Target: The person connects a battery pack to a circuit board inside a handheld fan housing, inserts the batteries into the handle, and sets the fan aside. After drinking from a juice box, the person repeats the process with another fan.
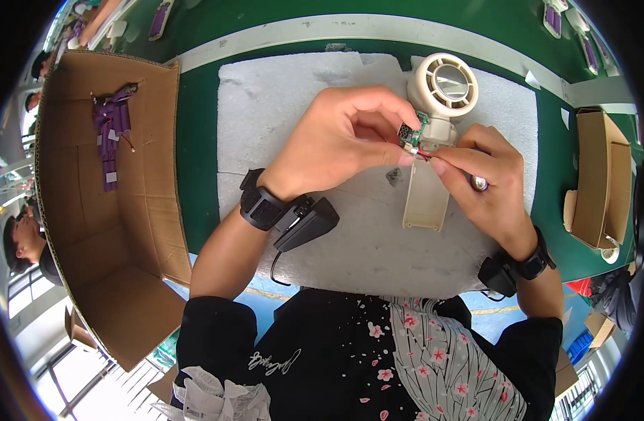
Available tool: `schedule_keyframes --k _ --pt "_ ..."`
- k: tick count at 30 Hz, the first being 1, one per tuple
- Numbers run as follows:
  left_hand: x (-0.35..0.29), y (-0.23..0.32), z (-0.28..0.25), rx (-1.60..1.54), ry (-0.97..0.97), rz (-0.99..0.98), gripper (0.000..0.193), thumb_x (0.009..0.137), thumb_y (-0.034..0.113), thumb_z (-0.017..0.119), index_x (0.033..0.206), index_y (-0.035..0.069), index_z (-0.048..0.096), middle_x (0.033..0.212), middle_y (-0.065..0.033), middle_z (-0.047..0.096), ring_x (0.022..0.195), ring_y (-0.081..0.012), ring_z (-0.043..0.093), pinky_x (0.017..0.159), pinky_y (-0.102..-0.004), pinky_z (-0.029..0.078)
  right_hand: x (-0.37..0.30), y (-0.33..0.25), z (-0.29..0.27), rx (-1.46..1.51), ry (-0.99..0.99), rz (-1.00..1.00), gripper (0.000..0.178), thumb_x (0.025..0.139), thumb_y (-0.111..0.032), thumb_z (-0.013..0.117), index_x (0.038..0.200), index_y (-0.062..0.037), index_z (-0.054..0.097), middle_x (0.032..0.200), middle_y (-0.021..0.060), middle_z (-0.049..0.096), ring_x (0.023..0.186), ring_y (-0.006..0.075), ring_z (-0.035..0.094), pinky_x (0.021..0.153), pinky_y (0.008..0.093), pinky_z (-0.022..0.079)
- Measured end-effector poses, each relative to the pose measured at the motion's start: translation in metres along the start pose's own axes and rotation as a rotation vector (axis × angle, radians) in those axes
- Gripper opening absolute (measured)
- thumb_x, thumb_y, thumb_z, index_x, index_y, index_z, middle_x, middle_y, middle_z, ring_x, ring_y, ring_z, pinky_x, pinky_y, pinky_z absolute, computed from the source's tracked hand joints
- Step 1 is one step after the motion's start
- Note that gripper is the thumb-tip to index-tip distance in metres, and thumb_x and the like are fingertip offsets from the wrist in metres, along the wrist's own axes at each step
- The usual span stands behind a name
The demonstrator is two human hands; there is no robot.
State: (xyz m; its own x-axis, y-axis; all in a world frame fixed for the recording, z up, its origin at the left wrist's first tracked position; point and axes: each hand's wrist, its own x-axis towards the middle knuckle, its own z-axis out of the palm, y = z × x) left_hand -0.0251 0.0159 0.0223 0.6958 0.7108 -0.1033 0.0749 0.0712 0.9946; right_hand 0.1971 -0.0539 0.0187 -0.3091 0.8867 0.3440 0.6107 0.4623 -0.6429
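Note:
My left hand [336,140] pinches a small green circuit board [412,131] between thumb and fingers. A white plug sits at the board's lower edge, with red and dark wires [426,155] running from it. My right hand [487,168] closes thumb and forefinger on those wires. A small round metallic end [479,184] shows under its fingers; the rest is hidden. Just below and behind both hands lies a cream handheld fan [442,84], its round grille at the far end. The fan's handle shell [426,203] points toward me, open and hollow.
A foam sheet [322,238] covers the green table [199,161] under the fan. On the left stands a large open carton [111,245] with purple battery packs [111,130] inside. A smaller carton [602,175] is at the right. A pale rail [322,29] crosses the back.

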Motion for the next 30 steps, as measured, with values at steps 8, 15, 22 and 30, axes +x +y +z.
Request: schedule_keyframes --k 8,15,22,30 --pt "-0.0001 -0.0002 0.0023 -0.053 0.000 0.055 0.032 0.074 -0.014 0.072 0.102 -0.001 0.064 0.101 -0.0077 0.066 0.091 -0.0146 0.066 0.079 -0.0271 0.056 -0.0005 0.0013 -0.0011 0.012 -0.007 0.009 0.009 0.076 -0.002 0.072 0.085 -0.0021 0.070 0.070 0.0060 0.055 0.061 0.0177 0.051 0.054 0.0285 0.039" --pt "-0.0012 -0.0057 0.0060 0.005 0.053 0.171 0.026 0.077 -0.009 0.071 0.100 0.001 0.065 0.088 -0.0062 0.068 0.082 -0.0102 0.066 0.074 -0.0236 0.054 -0.0009 0.0030 -0.0004 0.040 0.001 -0.007 0.008 0.078 -0.002 0.071 0.086 -0.0002 0.070 0.070 0.0062 0.055 0.060 0.0166 0.051 0.053 0.0278 0.038" --pt "-0.0008 -0.0008 0.0053 -0.016 0.018 0.068 0.031 0.073 -0.011 0.074 0.101 0.000 0.065 0.095 -0.0061 0.067 0.087 -0.0130 0.066 0.078 -0.0270 0.056 -0.0004 0.0002 -0.0005 0.081 0.034 0.036 0.007 0.081 -0.002 0.069 0.086 0.0008 0.070 0.070 0.0062 0.055 0.059 0.0153 0.050 0.052 0.0270 0.038" --pt "0.0001 -0.0057 0.0063 -0.035 0.024 0.064 0.036 0.075 -0.011 0.072 0.108 0.000 0.064 0.096 -0.0056 0.066 0.088 -0.0132 0.066 0.078 -0.0260 0.056 0.0038 0.0042 0.0002 0.032 0.051 -0.046 0.004 0.077 -0.007 0.073 0.079 -0.0050 0.069 0.065 0.0036 0.054 0.056 0.0175 0.049 0.052 0.0301 0.037"
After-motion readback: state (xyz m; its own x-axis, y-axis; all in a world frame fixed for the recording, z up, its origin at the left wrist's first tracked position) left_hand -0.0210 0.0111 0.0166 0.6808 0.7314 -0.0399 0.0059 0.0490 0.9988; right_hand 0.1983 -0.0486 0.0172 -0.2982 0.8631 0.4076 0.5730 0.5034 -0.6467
